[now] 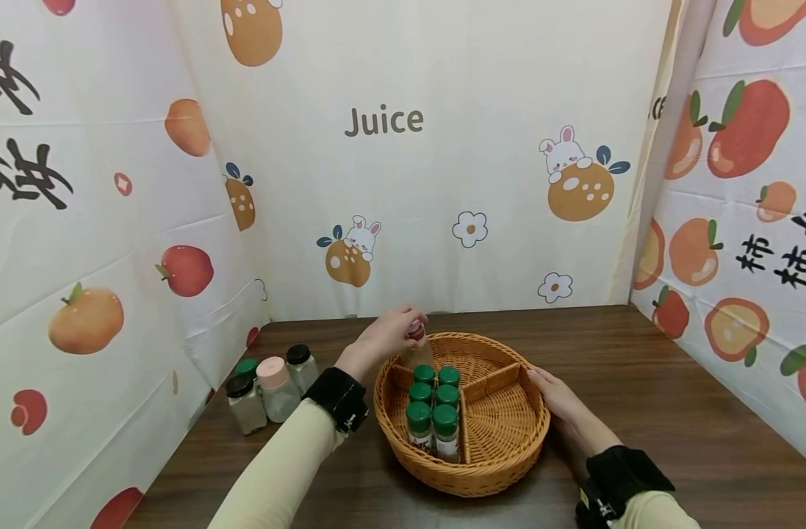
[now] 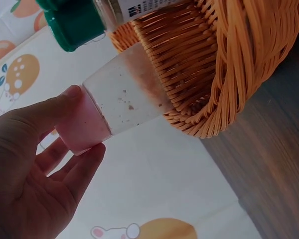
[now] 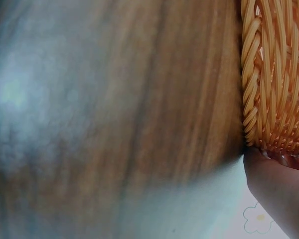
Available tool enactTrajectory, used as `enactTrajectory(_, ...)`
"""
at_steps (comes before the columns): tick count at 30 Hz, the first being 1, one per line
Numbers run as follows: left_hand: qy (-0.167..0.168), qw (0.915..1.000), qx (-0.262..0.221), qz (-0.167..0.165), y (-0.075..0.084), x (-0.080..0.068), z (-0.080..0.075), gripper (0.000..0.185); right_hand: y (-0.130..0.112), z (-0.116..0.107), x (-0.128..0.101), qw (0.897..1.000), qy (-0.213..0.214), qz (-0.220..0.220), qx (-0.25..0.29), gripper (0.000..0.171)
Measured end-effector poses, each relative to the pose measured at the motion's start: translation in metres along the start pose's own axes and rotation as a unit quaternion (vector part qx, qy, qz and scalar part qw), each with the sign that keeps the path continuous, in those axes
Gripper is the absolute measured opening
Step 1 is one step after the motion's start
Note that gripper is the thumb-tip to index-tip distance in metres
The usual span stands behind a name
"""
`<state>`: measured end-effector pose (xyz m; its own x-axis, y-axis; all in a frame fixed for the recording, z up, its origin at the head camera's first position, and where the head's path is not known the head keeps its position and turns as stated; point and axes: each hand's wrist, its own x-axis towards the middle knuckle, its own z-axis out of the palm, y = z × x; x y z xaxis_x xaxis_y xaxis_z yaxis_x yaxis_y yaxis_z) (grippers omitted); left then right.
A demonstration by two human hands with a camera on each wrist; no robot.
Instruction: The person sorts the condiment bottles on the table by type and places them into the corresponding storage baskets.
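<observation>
Six green-capped jars [image 1: 434,411] standing in round woven wicker basket [image 1: 508,470]. Left hand [image 1: 386,334] pinching pink-capped clear jar [image 1: 417,345] over rear compartment. Right hand [image 1: 561,400] flat against rim, fingers straight.

Printed in brown Latin letters on the cream fruit-patterned cloth backdrop [image 1: 442,147]: "Juice". Partly cut off at the fold near the right-hand fruit-patterned cloth panel [image 1: 740,220]: the same brown lettering, only a "c" or "ce" legible. Brushed in black on that right panel: Chinese characters, among them 柿柿 and a cropped 如. Brushed in black on the left-hand fruit-patterned cloth panel [image 1: 78,220]: large Chinese characters, cropped and not surely readable. Stuck on the green-capped clear spice jar [image 2: 104,15] in the left wrist view: a white paper label with a small blue mark and fine print, too blurred to read.
</observation>
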<state>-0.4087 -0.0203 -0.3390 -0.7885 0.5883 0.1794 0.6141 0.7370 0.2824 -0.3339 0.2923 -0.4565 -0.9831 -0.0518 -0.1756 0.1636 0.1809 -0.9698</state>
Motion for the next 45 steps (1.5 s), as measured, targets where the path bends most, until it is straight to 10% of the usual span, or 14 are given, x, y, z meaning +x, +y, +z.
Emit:
enactTrajectory(22,-0.019,0.9992,0.019,-0.030,-0.013,-0.016,-0.006,0.025,-0.004,0.005,0.000,1.000,-0.002,-0.003,-0.003,0.063)
enactTrajectory(45,0.006,0.9951,0.048,-0.086,-0.086,-0.076,-0.032,0.029,-0.002,-0.001,-0.003,1.000,-0.001,-0.001,-0.020,0.064)
